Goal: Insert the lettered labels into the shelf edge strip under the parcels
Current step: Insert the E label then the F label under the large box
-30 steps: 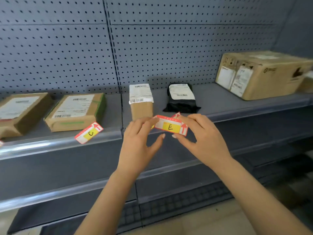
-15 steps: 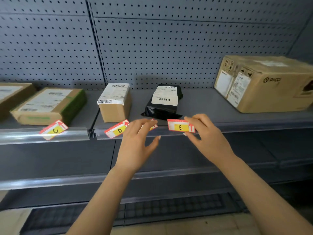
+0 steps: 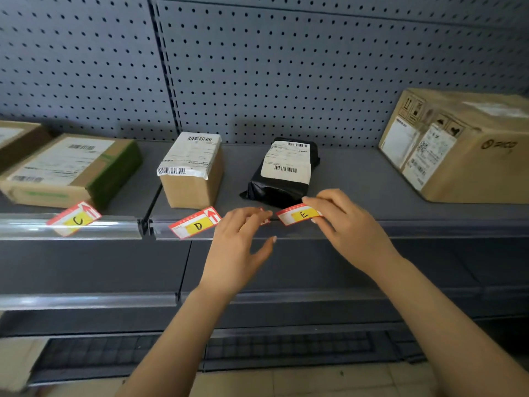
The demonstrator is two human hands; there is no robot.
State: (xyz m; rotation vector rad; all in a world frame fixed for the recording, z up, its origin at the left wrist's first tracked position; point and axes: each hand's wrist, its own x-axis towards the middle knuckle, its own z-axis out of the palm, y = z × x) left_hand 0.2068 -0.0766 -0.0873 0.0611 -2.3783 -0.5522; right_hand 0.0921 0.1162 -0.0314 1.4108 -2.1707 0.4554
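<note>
My right hand (image 3: 347,224) pinches a red and yellow label marked E (image 3: 299,214) at the shelf's front edge, just below the black parcel (image 3: 283,173). My left hand (image 3: 239,247) is beside it, fingertips on another red label (image 3: 264,219) that is mostly hidden. A label marked D (image 3: 196,223) leans tilted in the clear edge strip (image 3: 114,227) under the small brown box (image 3: 191,174). A label marked C (image 3: 74,219) leans tilted under the flat box with the green side (image 3: 71,170).
A large cardboard box (image 3: 458,144) stands at the right of the shelf. Another brown box (image 3: 17,138) is cut off at far left. A grey pegboard wall (image 3: 286,67) backs the shelf. A lower shelf with its own clear strip (image 3: 86,300) lies beneath.
The camera view shifted right and closer. My hands separated slightly and carried the E label down to the shelf edge under the black parcel. The D label came into view.
</note>
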